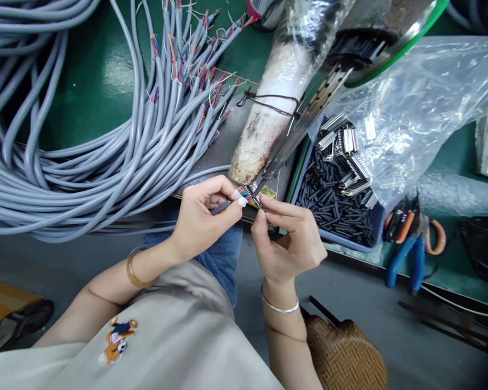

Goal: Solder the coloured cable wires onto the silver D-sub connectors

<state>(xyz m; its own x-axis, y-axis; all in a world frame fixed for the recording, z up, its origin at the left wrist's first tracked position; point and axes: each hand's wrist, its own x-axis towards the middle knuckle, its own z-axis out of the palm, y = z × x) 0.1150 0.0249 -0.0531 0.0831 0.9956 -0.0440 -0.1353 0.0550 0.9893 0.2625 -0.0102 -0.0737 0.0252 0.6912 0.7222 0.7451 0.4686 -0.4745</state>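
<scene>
Small metal connector (254, 194) with coloured wires, centre of frame. Left hand (211, 214): grip pinching grey cable (220, 208) by wired end. Right hand (288, 235): fingertips at connector, can't tell if grip pinches it. Blue tray (377, 234), right of centre: black tubes (333, 197), more metal connectors (352, 160). Clear bag (423, 103) beside, upper right. Yellow label (268, 192) near connector, text unreadable. Counter (93, 103) green.
</scene>
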